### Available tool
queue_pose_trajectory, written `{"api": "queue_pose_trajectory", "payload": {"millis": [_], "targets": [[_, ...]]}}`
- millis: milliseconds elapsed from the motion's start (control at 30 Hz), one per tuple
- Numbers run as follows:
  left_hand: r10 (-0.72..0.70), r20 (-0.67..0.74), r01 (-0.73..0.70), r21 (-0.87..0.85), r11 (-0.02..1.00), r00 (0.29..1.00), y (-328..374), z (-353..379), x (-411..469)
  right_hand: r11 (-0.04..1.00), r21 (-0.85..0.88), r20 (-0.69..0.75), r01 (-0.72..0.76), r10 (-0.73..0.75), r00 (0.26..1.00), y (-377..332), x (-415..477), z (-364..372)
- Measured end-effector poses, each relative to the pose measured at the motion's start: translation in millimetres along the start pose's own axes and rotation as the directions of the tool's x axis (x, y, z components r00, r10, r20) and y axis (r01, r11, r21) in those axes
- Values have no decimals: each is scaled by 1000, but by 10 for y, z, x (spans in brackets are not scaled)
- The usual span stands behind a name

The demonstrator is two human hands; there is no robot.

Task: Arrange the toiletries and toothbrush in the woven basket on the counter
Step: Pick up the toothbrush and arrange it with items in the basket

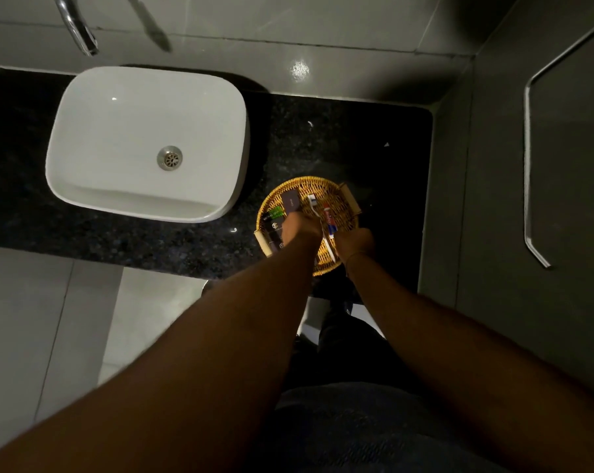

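A round woven basket (pixel 343 206) sits on the black counter, right of the sink. Inside it lie a dark grey box (pixel 291 201), a small green item (pixel 277 211), black tubes (pixel 272 230), a red, white and blue toothpaste tube (pixel 329 220) and a white toothbrush (pixel 314 204). My left hand (pixel 300 228) rests over the basket's middle, fingers curled down among the items. My right hand (pixel 353 242) is at the basket's right front, beside the toothbrush handle. Whether either hand grips anything is hidden.
A white rectangular sink (pixel 145 145) with a metal drain stands to the left on the black granite counter (pixel 374 148). A chrome tap (pixel 79 29) hangs above it. A grey wall with a metal rail (pixel 531 165) closes off the right side.
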State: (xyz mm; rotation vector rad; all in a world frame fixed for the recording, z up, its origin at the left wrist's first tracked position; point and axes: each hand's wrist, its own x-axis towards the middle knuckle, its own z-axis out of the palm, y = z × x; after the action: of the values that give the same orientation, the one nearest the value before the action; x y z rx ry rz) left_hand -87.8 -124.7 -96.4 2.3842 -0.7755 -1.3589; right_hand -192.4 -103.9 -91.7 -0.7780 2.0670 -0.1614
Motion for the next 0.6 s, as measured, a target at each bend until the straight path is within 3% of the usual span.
{"api": "queue_pose_trajectory", "payload": {"millis": [167,600], "targets": [[78,8,-79,24,997,997,-89,41,-71,999,33,-22,42,-42,999,37,-25,0],[56,-7,-55,70,996,998,19,3,-87,998,17,-26,68,-68,997,46,-63,-15]]}}
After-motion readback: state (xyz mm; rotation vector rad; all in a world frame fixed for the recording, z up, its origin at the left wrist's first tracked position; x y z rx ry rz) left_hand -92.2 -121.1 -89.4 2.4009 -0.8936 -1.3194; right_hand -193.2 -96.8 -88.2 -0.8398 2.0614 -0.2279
